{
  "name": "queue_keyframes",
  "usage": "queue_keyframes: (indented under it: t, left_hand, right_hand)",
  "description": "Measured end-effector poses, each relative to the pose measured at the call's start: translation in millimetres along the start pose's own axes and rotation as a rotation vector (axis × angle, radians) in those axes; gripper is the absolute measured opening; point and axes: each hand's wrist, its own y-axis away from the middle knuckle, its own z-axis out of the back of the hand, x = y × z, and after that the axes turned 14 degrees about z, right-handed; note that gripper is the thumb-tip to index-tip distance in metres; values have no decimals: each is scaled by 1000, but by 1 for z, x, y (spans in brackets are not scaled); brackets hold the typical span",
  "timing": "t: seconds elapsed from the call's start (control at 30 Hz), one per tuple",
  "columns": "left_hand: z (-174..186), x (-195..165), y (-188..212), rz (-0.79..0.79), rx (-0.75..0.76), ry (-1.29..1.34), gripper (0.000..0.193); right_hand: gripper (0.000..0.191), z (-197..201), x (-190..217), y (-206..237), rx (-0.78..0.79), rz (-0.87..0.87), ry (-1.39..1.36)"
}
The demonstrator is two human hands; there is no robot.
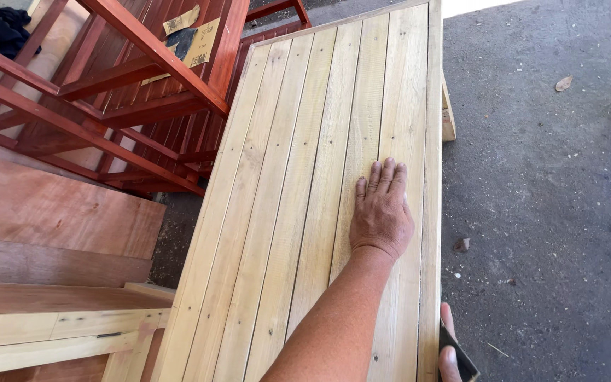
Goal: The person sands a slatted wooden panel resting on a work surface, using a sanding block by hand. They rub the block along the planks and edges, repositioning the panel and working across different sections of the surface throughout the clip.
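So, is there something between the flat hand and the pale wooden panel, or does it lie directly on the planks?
Nothing visible is between them. The left hand lies flat, palm down, directly on the pale wooden panel. The right hand, at the panel's near edge, holds a small dark block.

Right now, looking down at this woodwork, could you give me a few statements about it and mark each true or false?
1. The left hand lies flat, fingers together, on the pale slatted panel. True.
2. The right hand is empty. False: it grips a dark block at the panel's right edge.
3. The red-brown wooden frame stands to the right of the panel. False: it stands at the upper left, and the right side is grey ground.
4. The panel's slats are painted red. False: they are pale, bare-looking wood.
5. A dark cloth lies at the top left corner. True.
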Motion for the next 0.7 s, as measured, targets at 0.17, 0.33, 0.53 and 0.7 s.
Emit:
queue_keyframes:
  t: [0.17, 0.33, 0.53, 0.7]
  left_hand:
    - [-2, -1, -2, -4, 1, -29, 54]
    - [-1, -3, -7, -19, 2, 2, 55]
    - [0, -3, -12, -25, 42, 47, 56]
    - [1, -3, -9, -28, 6, 63, 57]
  right_hand:
    - [61, -20, 33, -53, -52, -367, 29]
    - [57, -25, 47, -36, -68, -199, -83]
    - [57, -34, 49, -85, 17, -133, 30]
    - [54, -47, 68, -94, 1, -153, -25]
